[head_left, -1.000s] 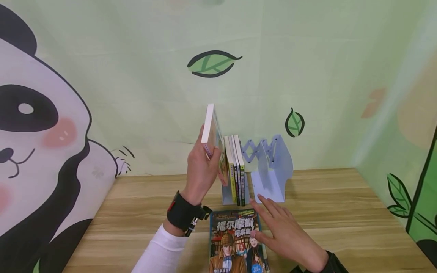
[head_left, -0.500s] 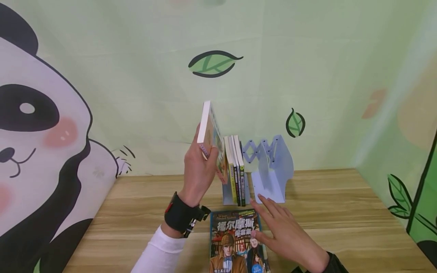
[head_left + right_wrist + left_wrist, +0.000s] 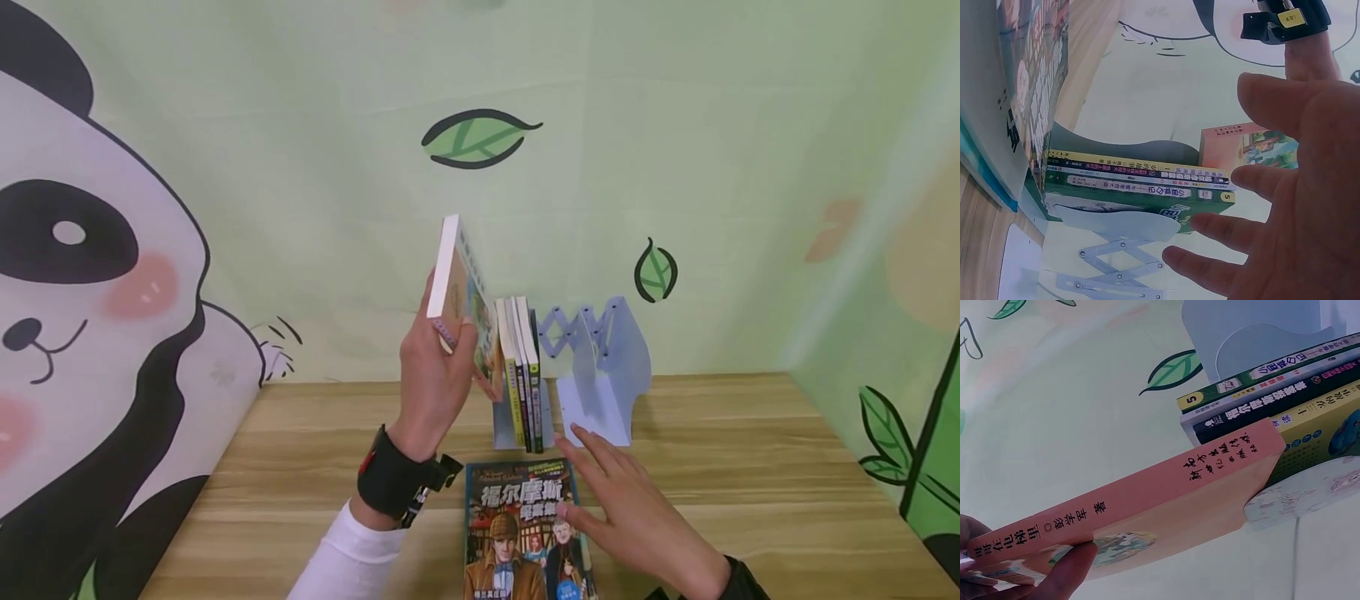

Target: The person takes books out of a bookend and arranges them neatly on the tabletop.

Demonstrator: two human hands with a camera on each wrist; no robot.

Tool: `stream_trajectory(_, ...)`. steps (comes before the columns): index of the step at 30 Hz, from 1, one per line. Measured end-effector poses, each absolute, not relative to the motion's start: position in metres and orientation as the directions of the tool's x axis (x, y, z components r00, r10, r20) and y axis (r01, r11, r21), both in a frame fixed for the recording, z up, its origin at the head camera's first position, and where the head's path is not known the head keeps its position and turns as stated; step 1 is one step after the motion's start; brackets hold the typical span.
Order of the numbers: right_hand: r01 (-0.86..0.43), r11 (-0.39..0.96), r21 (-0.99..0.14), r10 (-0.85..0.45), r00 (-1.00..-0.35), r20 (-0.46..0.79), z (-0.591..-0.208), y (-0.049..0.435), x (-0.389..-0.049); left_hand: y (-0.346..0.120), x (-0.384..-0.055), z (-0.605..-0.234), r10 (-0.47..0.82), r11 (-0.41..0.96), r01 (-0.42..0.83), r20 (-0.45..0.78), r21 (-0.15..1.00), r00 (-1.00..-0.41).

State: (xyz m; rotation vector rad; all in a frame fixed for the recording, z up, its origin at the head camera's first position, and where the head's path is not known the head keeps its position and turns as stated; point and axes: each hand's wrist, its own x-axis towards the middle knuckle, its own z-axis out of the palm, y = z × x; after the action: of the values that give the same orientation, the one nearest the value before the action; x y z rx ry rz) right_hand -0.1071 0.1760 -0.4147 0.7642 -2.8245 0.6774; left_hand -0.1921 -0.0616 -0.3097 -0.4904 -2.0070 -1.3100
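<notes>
My left hand (image 3: 431, 379) grips a pink-spined paperback (image 3: 1166, 487), thumb on one cover. Raised and tilted, the paperback is just left of several upright books (image 3: 522, 375), its lower end close to them. These books stand in the left section of a pale blue expandable book rack (image 3: 630, 367). My right hand (image 3: 637, 508) is spread with relaxed fingers above the right edge of a detective comic book (image 3: 510, 533). That comic book lies flat on the table in front of the rack; whether my fingers touch it I cannot tell.
The wooden table (image 3: 300, 467) meets a green backdrop (image 3: 337, 208) printed with a panda and leaves. Crisscross links (image 3: 1116, 262) join the rack's sections, and its right section holds no books.
My left hand has moved the pink-spined paperback a little up and left, away from the row of books. My right hand stays nearly still. The head view has shifted slightly.
</notes>
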Motion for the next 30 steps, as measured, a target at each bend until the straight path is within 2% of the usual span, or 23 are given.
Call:
stream_trajectory(15,-0.547,0.758,-0.355,-0.428,-0.828,0.361,-0.407,0.171,-0.107,-0.07,-0.179,-0.309,-0.082,0.443,0.641,0.741,0.627,-0.667)
stream_trajectory(30,-0.604,0.731,-0.318,-0.426,-0.768,0.478,-0.384,0.169,-0.11,-0.078,-0.165,-0.306,-0.099,0.371,0.697,0.772,0.614,-0.628)
